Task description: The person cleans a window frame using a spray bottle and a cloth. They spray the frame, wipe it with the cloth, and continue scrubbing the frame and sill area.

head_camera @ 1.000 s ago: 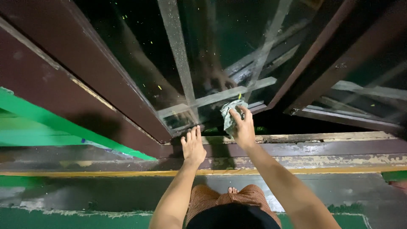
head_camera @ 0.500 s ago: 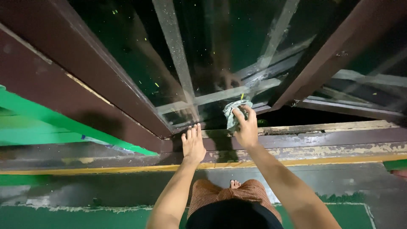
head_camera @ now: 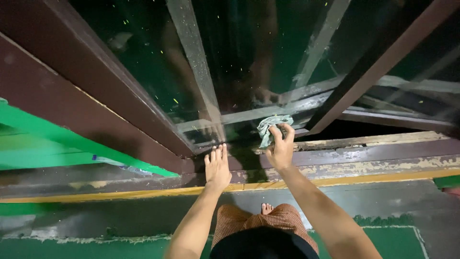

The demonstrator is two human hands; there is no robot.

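Observation:
My right hand [head_camera: 281, 147] grips a crumpled pale green cloth [head_camera: 269, 126] and presses it against the bottom of a dark glass window pane [head_camera: 239, 57], close to the pane's lower frame rail. My left hand [head_camera: 217, 166] lies flat with fingers together on the worn brown window sill [head_camera: 364, 158], just left of the right hand. The glass shows specks and a faint reflection of my arm.
A brown window frame [head_camera: 86, 96] runs diagonally at the left, next to a green wall [head_camera: 43, 144]. A second open sash [head_camera: 383, 62] angles away at the right. Below are a yellow-edged ledge [head_camera: 120, 194], a dark floor and my feet.
My right hand and the cloth have shifted a little right along the bottom of the pane. The left hand has stayed on the sill.

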